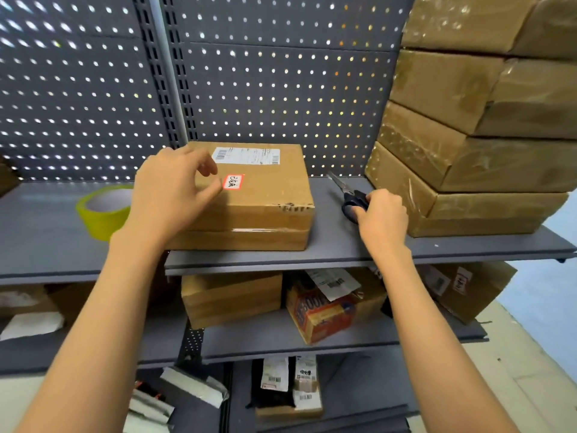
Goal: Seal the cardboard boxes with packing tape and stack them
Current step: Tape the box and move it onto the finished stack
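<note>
A taped cardboard box (265,201) with a white shipping label and a small red-edged sticker lies on the grey shelf (327,248). My left hand (170,195) hovers over the box's left top, fingers loosely curled, holding nothing. My right hand (382,217) grips the dark handles of the scissors (348,195), which lie on the shelf right of the box with blades pointing away. A roll of yellow-green packing tape (100,214) stands left of the box, partly hidden by my left wrist. A stack of sealed boxes (468,135) rises at the right.
A perforated grey back panel (281,82) closes the shelf behind. Lower shelves hold a plain cardboard box (231,295), an orange printed carton (321,314), further labelled parcels (290,385) and grey padded mailers (193,389). A pale floor shows at the right.
</note>
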A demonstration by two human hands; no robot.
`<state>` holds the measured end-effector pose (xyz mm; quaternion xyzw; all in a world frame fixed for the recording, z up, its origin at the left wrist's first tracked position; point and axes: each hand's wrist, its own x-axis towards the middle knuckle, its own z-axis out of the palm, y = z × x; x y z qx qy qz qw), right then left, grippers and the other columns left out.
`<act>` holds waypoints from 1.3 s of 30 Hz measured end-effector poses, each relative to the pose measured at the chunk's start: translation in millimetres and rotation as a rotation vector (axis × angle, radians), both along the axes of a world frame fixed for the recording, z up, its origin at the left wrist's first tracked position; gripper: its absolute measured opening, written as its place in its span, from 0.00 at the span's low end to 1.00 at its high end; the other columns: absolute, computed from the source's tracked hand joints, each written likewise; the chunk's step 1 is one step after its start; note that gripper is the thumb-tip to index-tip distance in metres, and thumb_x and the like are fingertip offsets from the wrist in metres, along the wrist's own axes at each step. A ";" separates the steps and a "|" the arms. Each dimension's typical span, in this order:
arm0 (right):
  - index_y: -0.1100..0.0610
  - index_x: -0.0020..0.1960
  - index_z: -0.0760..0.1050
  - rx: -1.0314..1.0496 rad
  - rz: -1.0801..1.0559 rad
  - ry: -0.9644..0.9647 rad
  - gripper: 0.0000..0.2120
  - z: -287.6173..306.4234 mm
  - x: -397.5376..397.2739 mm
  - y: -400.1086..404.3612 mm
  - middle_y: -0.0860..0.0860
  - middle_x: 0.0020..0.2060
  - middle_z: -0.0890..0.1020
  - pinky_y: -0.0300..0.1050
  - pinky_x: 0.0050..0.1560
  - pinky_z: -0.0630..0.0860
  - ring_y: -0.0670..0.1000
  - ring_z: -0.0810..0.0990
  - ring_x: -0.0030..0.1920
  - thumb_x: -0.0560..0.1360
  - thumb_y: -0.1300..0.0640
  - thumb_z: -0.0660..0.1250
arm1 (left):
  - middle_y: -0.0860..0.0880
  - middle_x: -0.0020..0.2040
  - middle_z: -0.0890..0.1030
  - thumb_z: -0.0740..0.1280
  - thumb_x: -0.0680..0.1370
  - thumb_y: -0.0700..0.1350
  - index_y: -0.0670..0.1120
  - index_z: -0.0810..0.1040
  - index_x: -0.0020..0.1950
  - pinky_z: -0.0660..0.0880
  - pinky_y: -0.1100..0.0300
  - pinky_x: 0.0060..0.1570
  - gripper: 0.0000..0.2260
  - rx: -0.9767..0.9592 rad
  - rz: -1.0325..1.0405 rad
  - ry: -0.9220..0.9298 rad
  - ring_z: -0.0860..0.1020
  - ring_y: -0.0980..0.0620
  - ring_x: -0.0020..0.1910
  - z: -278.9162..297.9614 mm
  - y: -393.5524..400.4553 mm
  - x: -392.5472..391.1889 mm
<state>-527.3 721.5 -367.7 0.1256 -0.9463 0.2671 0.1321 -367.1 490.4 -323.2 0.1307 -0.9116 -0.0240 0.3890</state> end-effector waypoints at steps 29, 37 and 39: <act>0.61 0.57 0.75 -0.120 0.607 0.318 0.13 45.8 88.3 -103.7 0.55 0.53 0.78 0.51 0.51 0.72 0.55 0.75 0.53 0.83 0.60 0.53 | 0.45 0.53 0.81 0.59 0.81 0.46 0.43 0.79 0.57 0.72 0.48 0.51 0.13 0.103 0.038 -0.099 0.77 0.44 0.55 -7.1 -35.2 41.0; 0.59 0.63 0.73 -0.056 0.692 0.280 0.15 39.2 146.3 -172.8 0.53 0.57 0.77 0.52 0.56 0.73 0.53 0.74 0.57 0.84 0.57 0.51 | 0.45 0.55 0.81 0.58 0.82 0.44 0.42 0.79 0.60 0.71 0.50 0.53 0.13 0.124 -0.039 -0.116 0.77 0.44 0.56 -5.0 -76.9 69.3; 0.58 0.63 0.72 -0.030 0.680 0.277 0.16 34.5 154.2 -182.2 0.53 0.57 0.77 0.51 0.56 0.72 0.53 0.74 0.57 0.84 0.56 0.50 | 0.45 0.58 0.81 0.58 0.82 0.44 0.42 0.77 0.62 0.71 0.50 0.54 0.13 0.143 -0.081 -0.133 0.77 0.44 0.58 -8.0 -80.9 72.0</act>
